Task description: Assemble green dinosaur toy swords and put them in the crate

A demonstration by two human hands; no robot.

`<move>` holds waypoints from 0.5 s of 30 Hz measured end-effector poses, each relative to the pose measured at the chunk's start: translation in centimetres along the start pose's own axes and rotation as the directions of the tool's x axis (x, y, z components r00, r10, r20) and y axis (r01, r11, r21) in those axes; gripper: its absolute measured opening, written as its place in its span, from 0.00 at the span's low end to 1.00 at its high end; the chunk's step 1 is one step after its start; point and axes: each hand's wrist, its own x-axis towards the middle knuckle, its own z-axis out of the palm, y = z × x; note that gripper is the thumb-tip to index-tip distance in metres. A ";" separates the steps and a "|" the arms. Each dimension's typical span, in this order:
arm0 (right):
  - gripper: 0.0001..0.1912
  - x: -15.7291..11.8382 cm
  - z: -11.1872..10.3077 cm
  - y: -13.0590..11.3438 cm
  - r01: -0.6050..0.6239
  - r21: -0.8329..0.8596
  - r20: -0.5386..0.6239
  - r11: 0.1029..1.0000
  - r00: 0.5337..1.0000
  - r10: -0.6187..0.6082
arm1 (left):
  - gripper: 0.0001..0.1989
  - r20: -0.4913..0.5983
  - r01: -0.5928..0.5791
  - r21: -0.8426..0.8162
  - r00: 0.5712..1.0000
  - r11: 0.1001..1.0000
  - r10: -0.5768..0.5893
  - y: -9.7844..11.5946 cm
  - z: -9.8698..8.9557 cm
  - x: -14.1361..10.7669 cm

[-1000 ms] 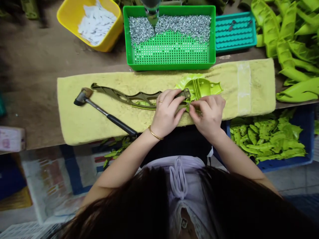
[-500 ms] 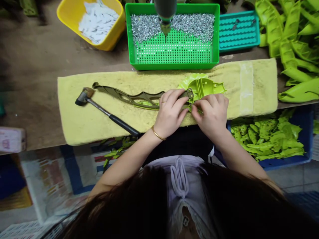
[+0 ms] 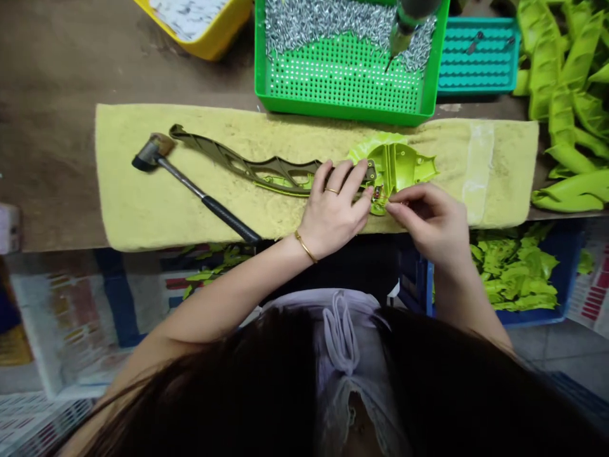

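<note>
Steadying grip: in the head view, the left grip (image 3: 333, 216) lay over one end of the olive frame (image 3: 228, 164), fingers loosely spread and resting on it, not seen closed round it.
Right grip (image 3: 390, 202): thumb and forefinger were nearly together at the lower edge of the lime shell (image 3: 404, 168); whether anything was pinched between them could not be told.
Small part (image 3: 377, 192): it sat in the shell, between the grips. They had just drawn apart, showing it more plainly and probably making it easier to reach.
Frame and shell: they met under the left fingers, on the yellow pad (image 3: 130, 219) across the worktop (image 3: 47, 82).
Hammer (image 3: 188, 184): it lay on the pad, below the frame's far end.
Green basket (image 3: 342, 113): it stood behind the pad, with metal pins (image 3: 323, 19) inside and the driver (image 3: 404, 32) above.
</note>
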 end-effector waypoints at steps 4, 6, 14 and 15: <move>0.09 0.6 -0.1 0.8 -0.159 0.339 0.077 0.927 0.987 0.141 | 0.11 -0.051 0.049 -0.095 0.997 0.994 -0.054 0.4 0.6 0.7; 0.11 0.3 0.3 1.5 -0.140 0.357 -0.015 0.923 0.988 0.156 | 0.12 -0.083 0.073 -0.120 0.993 0.990 -0.083 0.3 0.9 1.1; 0.06 -2.1 1.9 3.8 0.273 -0.494 -0.148 0.826 0.909 -0.389 | 0.13 -0.125 0.105 -0.133 0.985 0.986 -0.122 -0.2 1.3 1.3; 0.06 -2.1 2.0 4.0 0.289 -0.523 -0.129 0.802 0.903 -0.410 | 0.13 -0.126 0.106 -0.128 0.984 0.986 -0.122 -0.2 1.4 1.3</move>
